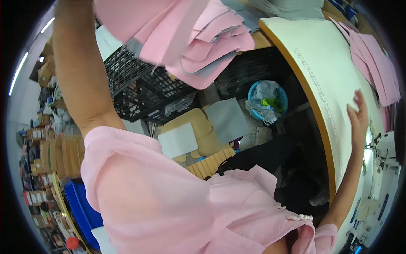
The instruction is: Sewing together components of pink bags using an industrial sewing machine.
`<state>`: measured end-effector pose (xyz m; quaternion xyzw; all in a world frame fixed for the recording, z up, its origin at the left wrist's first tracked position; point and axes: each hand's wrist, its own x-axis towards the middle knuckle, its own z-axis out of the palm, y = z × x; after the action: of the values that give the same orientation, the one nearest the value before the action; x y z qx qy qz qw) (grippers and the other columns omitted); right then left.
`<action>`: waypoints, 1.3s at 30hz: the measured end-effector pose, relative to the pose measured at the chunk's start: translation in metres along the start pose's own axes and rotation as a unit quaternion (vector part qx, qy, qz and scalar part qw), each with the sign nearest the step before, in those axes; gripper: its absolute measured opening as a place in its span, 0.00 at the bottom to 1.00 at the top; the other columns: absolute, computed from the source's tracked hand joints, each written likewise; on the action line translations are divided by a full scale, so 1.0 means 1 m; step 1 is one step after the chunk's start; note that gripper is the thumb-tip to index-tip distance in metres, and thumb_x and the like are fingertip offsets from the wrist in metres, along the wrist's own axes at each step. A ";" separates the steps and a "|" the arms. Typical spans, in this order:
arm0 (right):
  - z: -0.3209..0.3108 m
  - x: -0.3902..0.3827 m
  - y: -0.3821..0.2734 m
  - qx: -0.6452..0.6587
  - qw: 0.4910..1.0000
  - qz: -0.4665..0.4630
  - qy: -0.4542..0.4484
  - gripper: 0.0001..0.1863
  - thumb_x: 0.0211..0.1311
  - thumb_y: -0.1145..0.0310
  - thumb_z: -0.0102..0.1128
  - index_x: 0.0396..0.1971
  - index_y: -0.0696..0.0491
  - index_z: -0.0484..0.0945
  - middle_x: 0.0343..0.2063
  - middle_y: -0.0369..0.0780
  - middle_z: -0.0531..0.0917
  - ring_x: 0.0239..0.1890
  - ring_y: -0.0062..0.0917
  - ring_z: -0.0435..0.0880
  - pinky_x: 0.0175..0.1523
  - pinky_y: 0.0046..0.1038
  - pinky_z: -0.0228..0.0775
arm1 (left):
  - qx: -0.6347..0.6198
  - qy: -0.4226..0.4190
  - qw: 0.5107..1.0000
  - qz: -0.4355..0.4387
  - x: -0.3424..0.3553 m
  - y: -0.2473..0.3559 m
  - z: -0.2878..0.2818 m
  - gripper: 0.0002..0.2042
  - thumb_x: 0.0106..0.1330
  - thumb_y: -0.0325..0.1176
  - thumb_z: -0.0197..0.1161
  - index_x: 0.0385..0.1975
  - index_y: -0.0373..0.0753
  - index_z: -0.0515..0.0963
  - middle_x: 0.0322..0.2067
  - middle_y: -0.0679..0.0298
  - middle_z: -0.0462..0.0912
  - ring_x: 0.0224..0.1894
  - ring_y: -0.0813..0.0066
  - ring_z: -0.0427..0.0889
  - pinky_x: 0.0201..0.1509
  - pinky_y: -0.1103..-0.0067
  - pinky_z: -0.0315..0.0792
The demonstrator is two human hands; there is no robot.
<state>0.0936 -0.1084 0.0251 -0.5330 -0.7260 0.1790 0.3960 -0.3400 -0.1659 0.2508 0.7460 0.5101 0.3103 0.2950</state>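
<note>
1. The left forearm (pixel 82 67) is extended toward the upper edge, where the left hand is cut off from view; whether its fingers are held apart, together or clamped on anything cannot be told.
2. Near that arm, blurred pink panels (pixel 135 19) are seen at the top of the view; how they are supported is not shown.
3. Just behind and beside them, a loose stack of pink and grey pieces (pixel 209 53) is seen, its layers fanned out unevenly, above and beyond black slatted crates (pixel 148 89).
4. The right hand (pixel 358 116) is held over the white tabletop (pixel 313 51), its fingers apart and nothing seen gripped; whether the surface is touched cannot be told.
5. Beyond the right hand, more pink pieces (pixel 372 59) are laid along the table's far side, and a white sewing machine (pixel 387 150) is positioned nearby.
6. Below, 1 blue basket (pixel 284 103) is filled with grey scraps (pixel 265 89) and something bright green.
7. Near it, a grey sheet (pixel 228 120) and a white sheet (pixel 177 139) are seen.
</note>
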 end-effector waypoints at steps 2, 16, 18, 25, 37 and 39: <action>0.002 0.020 -0.028 -0.056 0.990 -0.121 0.039 0.37 0.48 0.55 0.56 0.58 0.44 0.52 0.58 0.42 0.56 0.61 0.35 0.53 0.61 0.45 0.43 | -0.020 -0.041 0.999 -0.010 0.016 -0.001 0.021 0.05 0.47 0.21 0.57 0.23 0.38 0.78 0.20 0.63 0.78 0.19 0.76 0.75 0.25 0.81 0.73; -0.083 -0.107 0.019 0.436 0.888 0.093 0.110 0.50 0.33 0.49 0.68 0.57 0.53 0.52 0.56 0.39 0.58 0.58 0.32 0.57 0.61 0.38 0.48 | -0.245 -0.593 0.752 0.147 0.071 0.008 0.146 0.10 0.53 0.28 0.57 0.33 0.30 0.73 0.25 0.60 0.78 0.25 0.75 0.78 0.26 0.80 0.74; -0.101 -0.151 0.095 0.463 0.818 0.308 0.147 0.47 0.34 0.55 0.69 0.56 0.54 0.54 0.55 0.39 0.61 0.57 0.31 0.58 0.61 0.37 0.49 | -0.228 -0.630 0.712 0.211 0.098 -0.012 0.192 0.11 0.55 0.31 0.57 0.32 0.29 0.73 0.25 0.65 0.77 0.25 0.83 0.74 0.28 0.87 0.69; -0.090 -0.184 0.065 0.460 0.847 0.231 0.131 0.49 0.36 0.64 0.69 0.58 0.56 0.47 0.55 0.41 0.60 0.55 0.33 0.62 0.59 0.35 0.52 | -0.208 -0.614 0.755 0.096 0.152 -0.071 0.247 0.09 0.56 0.30 0.56 0.31 0.29 0.73 0.25 0.66 0.76 0.25 0.84 0.73 0.29 0.86 0.69; -0.108 -0.210 0.101 0.275 0.898 0.321 0.124 0.34 0.38 0.72 0.65 0.50 0.60 0.62 0.45 0.41 0.70 0.48 0.27 0.69 0.51 0.26 0.62 | -0.044 -0.585 0.783 0.205 0.190 -0.062 0.270 0.12 0.56 0.34 0.55 0.34 0.32 0.73 0.28 0.66 0.76 0.31 0.80 0.72 0.36 0.82 0.68; -0.070 -0.153 0.045 0.314 0.893 0.282 0.152 0.26 0.48 0.73 0.54 0.49 0.60 0.63 0.45 0.42 0.71 0.46 0.25 0.71 0.49 0.25 0.64 | 0.061 -0.504 0.847 0.159 0.201 -0.061 0.248 0.11 0.55 0.35 0.55 0.33 0.35 0.74 0.28 0.67 0.76 0.30 0.79 0.72 0.34 0.79 0.67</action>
<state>0.1935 -0.2433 -0.0210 -0.5840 -0.3815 0.4188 0.5814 -0.1277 0.0115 0.0800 0.8871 0.1832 -0.0975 0.4123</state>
